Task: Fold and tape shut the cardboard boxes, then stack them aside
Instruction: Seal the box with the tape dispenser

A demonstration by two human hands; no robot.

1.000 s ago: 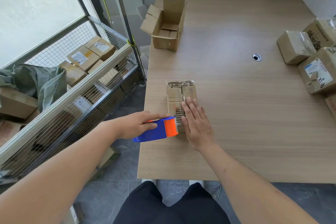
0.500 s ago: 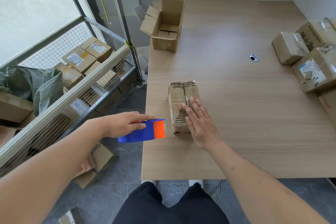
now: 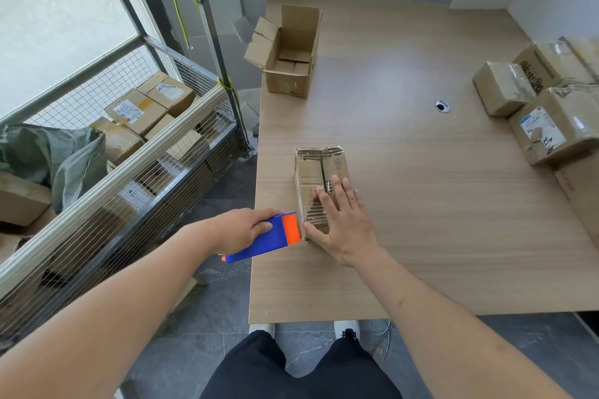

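Observation:
A small closed cardboard box (image 3: 319, 168) with shiny tape on its top lies near the left edge of the wooden table (image 3: 437, 236). My right hand (image 3: 340, 220) presses flat on its near half, fingers spread and thumb against the near left corner. My left hand (image 3: 241, 228) grips a blue and orange tape dispenser (image 3: 269, 238), whose orange end sits right at the box's near left side. An open, unsealed box (image 3: 288, 52) stands at the table's far left with its flaps up.
Several taped boxes (image 3: 547, 97) are piled at the table's right edge. A wire cage cart (image 3: 129, 152) holding several parcels and a grey sack stands to the left of the table. A cable hole (image 3: 442, 105) sits mid-table.
My left hand had pulled the dispenser away to the left, and has now brought it back against the box's near left side. My right hand stayed pressed on the box, shifting slightly.

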